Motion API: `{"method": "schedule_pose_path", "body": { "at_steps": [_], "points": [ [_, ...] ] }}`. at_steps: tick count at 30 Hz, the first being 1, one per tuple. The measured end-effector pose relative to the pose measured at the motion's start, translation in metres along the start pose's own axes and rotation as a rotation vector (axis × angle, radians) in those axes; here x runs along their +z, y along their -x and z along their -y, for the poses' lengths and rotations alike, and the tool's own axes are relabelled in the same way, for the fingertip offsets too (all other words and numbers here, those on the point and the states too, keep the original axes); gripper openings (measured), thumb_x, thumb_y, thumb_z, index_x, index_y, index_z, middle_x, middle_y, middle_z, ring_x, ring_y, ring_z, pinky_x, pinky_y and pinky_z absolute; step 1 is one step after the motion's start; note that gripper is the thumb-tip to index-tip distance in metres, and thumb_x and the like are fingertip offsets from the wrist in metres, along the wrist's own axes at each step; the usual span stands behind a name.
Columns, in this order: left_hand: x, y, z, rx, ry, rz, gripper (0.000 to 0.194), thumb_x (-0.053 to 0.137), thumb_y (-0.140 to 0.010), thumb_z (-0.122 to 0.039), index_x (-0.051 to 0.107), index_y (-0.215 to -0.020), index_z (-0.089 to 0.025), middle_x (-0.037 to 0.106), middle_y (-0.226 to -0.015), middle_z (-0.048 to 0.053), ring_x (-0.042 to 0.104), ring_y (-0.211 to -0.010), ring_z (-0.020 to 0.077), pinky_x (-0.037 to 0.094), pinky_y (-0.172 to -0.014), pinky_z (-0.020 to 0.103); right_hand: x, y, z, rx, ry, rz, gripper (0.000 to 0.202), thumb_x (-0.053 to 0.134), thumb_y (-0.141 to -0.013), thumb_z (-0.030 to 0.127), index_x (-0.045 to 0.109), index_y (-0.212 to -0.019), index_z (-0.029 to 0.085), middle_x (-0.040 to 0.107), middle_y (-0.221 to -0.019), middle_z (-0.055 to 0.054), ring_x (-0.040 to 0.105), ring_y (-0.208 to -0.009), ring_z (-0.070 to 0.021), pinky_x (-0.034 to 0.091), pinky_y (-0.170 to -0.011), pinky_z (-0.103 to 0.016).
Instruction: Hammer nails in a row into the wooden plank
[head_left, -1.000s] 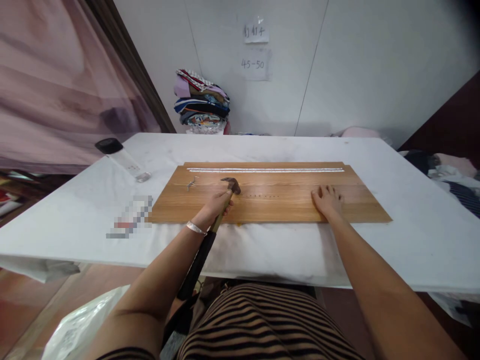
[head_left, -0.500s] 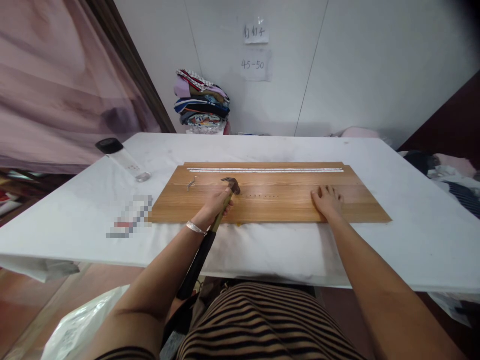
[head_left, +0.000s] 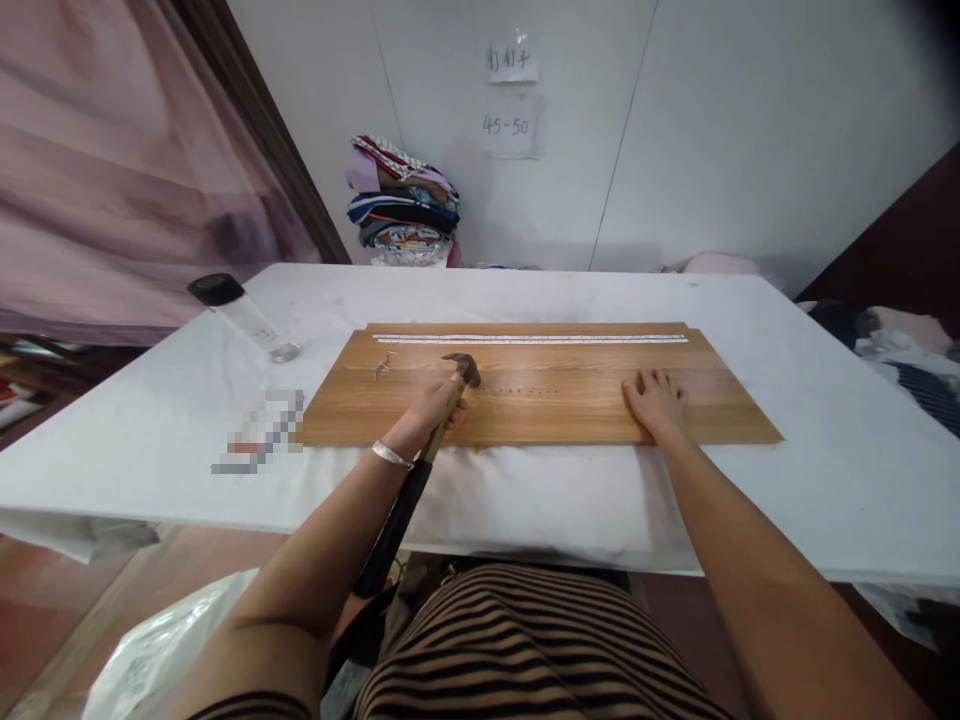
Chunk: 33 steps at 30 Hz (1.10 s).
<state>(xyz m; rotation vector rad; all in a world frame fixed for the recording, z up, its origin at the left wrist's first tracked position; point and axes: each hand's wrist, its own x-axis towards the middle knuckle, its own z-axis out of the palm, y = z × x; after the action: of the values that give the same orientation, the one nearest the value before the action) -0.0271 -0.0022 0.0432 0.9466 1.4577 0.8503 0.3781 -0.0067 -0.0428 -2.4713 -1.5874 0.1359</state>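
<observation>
My left hand (head_left: 433,408) is closed round the wooden shaft of a claw hammer (head_left: 397,520), close below its head. The black grip hangs down past the table's front edge, and the head is over the left-middle of a brown wooden board (head_left: 570,425). Just right of the head, a row of small dark marks (head_left: 525,390) runs along the board. Flat on the board's right part lies my right hand (head_left: 656,400), fingers spread, holding nothing. A few loose nails (head_left: 383,368) lie on the board's left part. A long white strip (head_left: 525,340) runs along its back.
The board is on a white-covered table (head_left: 600,510). At the left lie a clear bottle with a black lid (head_left: 251,320) and a pixelated item (head_left: 262,430). Folded clothes (head_left: 405,205) are piled beyond the back edge. A white plastic bag (head_left: 161,640) is below at the left.
</observation>
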Motion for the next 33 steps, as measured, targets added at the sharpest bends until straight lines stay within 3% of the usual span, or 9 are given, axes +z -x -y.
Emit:
{"method": "schedule_pose_path", "body": {
  "at_steps": [5,12,19,33],
  "points": [
    [0.0008,0.0024,-0.0038,0.006,0.009,0.017,0.035,0.061,-0.101,-0.054,0.064,-0.102,-0.020,0.061,-0.065,0.000,0.046,-0.042,0.0083,0.034,-0.041,0.019,-0.0003,0.0001,0.0000,-0.005,0.005,-0.003,0.062,0.032,-0.107,0.050,0.059,-0.151,0.017,0.048,-0.167,-0.021,0.040,-0.153,-0.0394,0.029,-0.122,-0.063],
    [0.0023,0.0047,-0.0044,-0.036,-0.016,-0.011,0.037,0.062,-0.101,-0.054,0.062,-0.092,-0.018,0.061,-0.064,0.000,0.045,-0.042,0.0081,0.034,-0.040,0.021,-0.0057,0.0020,0.0037,0.007,0.042,0.033,0.064,0.029,-0.108,0.050,0.056,-0.154,0.015,0.046,-0.169,-0.020,0.038,-0.155,-0.0377,0.030,-0.124,-0.059],
    [-0.0009,0.0019,-0.0032,0.015,0.021,0.025,0.042,0.072,-0.093,-0.060,0.064,-0.096,-0.019,0.062,-0.066,0.000,0.047,-0.043,0.0082,0.035,-0.041,0.020,-0.0038,0.0012,0.0026,0.000,0.036,0.021,0.064,0.030,-0.108,0.050,0.056,-0.154,0.014,0.046,-0.168,-0.021,0.039,-0.154,-0.0387,0.029,-0.124,-0.061],
    [-0.0004,0.0015,-0.0025,-0.017,-0.027,0.016,0.043,0.063,-0.097,-0.060,0.061,-0.092,-0.018,0.061,-0.069,-0.001,0.046,-0.045,0.0070,0.036,-0.043,0.020,-0.0028,0.0007,0.0013,0.000,0.032,0.010,0.063,0.030,-0.108,0.050,0.059,-0.152,0.015,0.047,-0.168,-0.021,0.040,-0.155,-0.0382,0.030,-0.124,-0.061]
  ]
}}
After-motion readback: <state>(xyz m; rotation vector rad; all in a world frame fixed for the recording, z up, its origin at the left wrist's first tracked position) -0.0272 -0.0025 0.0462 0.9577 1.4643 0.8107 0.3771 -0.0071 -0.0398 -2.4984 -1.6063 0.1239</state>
